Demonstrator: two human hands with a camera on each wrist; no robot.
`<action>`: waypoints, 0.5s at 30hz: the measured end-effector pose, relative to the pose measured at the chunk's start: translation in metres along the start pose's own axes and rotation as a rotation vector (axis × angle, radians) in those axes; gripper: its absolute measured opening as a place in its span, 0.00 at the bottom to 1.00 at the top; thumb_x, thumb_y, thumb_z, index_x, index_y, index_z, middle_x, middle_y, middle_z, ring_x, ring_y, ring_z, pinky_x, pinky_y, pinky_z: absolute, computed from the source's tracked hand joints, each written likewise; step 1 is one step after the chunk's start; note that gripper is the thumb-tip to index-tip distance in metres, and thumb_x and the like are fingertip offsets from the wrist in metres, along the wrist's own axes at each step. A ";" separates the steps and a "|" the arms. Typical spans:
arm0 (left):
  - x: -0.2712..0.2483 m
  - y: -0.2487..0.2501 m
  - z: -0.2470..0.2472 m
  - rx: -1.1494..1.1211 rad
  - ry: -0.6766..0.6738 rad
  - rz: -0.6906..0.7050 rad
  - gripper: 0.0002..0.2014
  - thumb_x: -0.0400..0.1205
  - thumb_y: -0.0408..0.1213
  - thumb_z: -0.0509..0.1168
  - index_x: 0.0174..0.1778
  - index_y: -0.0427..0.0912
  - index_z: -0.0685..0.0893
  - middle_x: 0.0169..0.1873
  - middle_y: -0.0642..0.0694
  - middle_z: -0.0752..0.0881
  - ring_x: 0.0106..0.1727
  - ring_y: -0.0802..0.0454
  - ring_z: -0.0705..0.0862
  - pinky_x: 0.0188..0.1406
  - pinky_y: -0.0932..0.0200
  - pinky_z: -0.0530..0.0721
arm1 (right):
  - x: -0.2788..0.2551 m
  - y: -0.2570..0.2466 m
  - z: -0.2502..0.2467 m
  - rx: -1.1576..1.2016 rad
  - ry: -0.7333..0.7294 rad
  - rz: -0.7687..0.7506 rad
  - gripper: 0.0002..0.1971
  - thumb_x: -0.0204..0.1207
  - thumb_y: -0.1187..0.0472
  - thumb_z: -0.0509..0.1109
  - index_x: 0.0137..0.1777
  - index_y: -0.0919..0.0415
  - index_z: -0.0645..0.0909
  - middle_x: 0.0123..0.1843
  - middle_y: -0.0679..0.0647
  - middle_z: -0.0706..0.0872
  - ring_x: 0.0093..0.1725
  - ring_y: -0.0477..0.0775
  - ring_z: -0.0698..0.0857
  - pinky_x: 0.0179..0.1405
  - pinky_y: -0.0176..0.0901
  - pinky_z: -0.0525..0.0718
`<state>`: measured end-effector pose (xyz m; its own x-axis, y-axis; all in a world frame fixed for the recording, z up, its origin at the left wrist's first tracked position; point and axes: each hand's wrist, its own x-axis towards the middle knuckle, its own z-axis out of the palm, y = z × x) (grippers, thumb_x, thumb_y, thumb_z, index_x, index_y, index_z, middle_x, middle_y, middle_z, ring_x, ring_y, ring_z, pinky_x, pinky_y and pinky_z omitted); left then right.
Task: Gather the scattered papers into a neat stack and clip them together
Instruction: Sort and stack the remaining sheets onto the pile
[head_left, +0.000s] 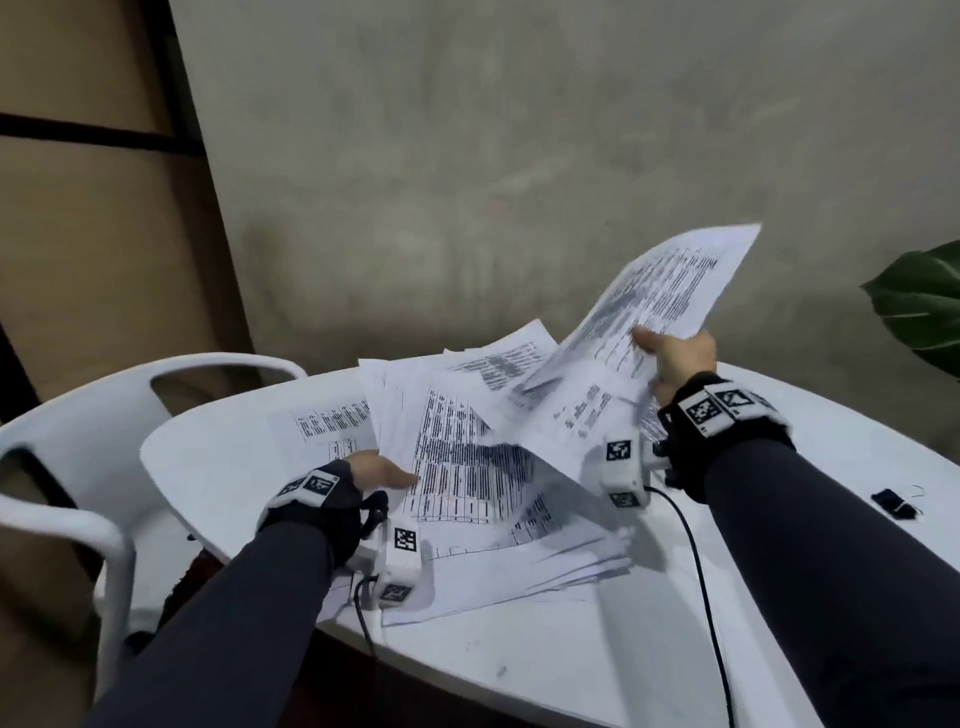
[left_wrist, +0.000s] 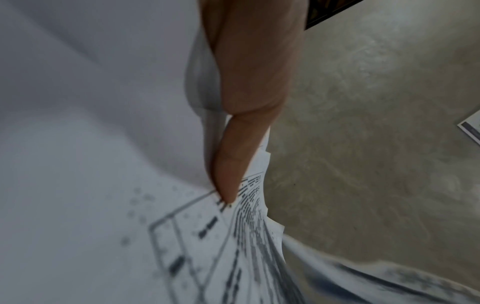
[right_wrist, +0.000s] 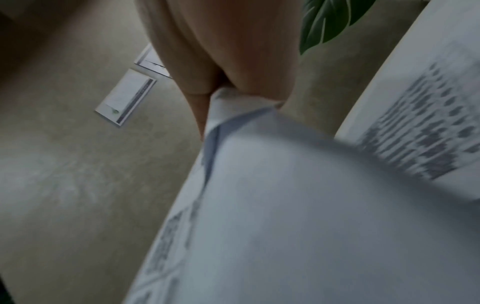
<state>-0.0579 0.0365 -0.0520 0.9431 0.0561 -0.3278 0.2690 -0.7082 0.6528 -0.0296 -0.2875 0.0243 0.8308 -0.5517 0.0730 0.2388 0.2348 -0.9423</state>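
On the round white table (head_left: 519, 670), a loose, fanned heap of printed white papers (head_left: 467, 467) is spread across the middle, with bare tabletop left at the near and right edges. One printed sheet (head_left: 670, 291) is pinched at its near edge by the right hand (head_left: 675, 356) and held raised above the heap's far right. The heap's left edge is gripped between thumb and fingers of the left hand (head_left: 376, 470). A small black binder clip (head_left: 894, 503) lies at the right, well apart. The print is too blurred to be read.
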 end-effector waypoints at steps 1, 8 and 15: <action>0.002 0.000 0.001 0.005 -0.015 0.000 0.25 0.78 0.43 0.69 0.69 0.35 0.78 0.71 0.40 0.79 0.72 0.43 0.77 0.67 0.61 0.73 | -0.003 -0.006 0.005 0.102 -0.032 -0.015 0.24 0.68 0.78 0.74 0.65 0.75 0.77 0.48 0.62 0.90 0.46 0.63 0.90 0.46 0.56 0.90; 0.000 0.002 0.003 -0.113 -0.003 -0.054 0.23 0.78 0.31 0.67 0.68 0.27 0.77 0.71 0.32 0.77 0.74 0.37 0.75 0.66 0.55 0.76 | -0.028 -0.046 0.038 0.435 -0.401 0.021 0.14 0.75 0.71 0.69 0.61 0.68 0.81 0.52 0.61 0.91 0.44 0.57 0.92 0.48 0.56 0.90; -0.028 0.002 0.007 -0.643 0.147 -0.050 0.22 0.87 0.28 0.49 0.77 0.25 0.61 0.79 0.30 0.63 0.80 0.36 0.64 0.68 0.56 0.71 | -0.015 0.016 0.019 -0.606 -0.436 0.189 0.32 0.49 0.57 0.88 0.51 0.72 0.82 0.40 0.64 0.90 0.37 0.58 0.88 0.43 0.49 0.87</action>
<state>-0.0847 0.0286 -0.0466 0.9311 0.2055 -0.3014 0.3333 -0.1434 0.9318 -0.0291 -0.2600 0.0138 0.9832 -0.1509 -0.1029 -0.1393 -0.2550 -0.9569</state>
